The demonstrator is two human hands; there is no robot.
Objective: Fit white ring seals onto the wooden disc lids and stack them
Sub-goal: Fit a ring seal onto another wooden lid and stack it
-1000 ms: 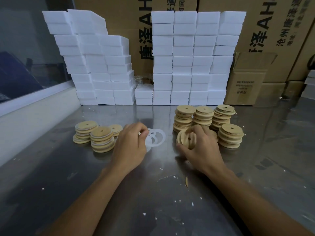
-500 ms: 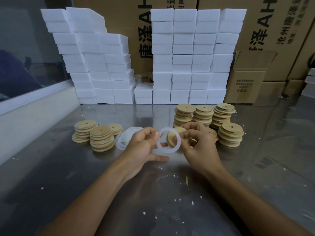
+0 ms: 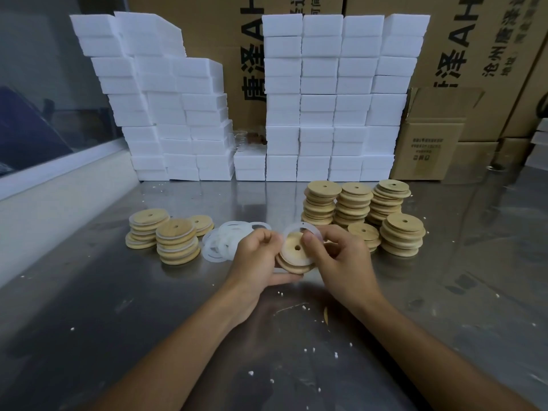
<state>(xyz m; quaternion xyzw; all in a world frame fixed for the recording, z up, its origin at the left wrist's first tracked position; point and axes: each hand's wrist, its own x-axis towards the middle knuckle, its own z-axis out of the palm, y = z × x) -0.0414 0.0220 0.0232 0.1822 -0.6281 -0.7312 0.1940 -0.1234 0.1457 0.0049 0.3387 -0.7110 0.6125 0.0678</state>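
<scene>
Working low over the steel table (image 3: 148,336), gripped one wooden disc lid (image 3: 292,253) with the curled fingers and thumb of the left hand (image 3: 255,259), and pinched the white ring seal (image 3: 308,228) at its right side with the thumb and fingers of the right hand (image 3: 341,256). Held the lid tilted, with the seal over its top edge but not yet pushed down all round. Could have gone wrong from here: too hard a pull, and a stretched or torn seal; too weak a pinch, and a seal popped off one side; a slack hold, and a lid dropped on the table. A bit farther, to the left, a loose heap of seals (image 3: 222,244), near enough for a knock from the left hand. Past that, short stacks of done lids (image 3: 176,244). On the right, tall stacks of bare lids (image 3: 353,203), just behind the right hand, easy to bump and tip. Farthest back, white foam blocks (image 3: 317,99) and cardboard boxes (image 3: 430,137).
</scene>
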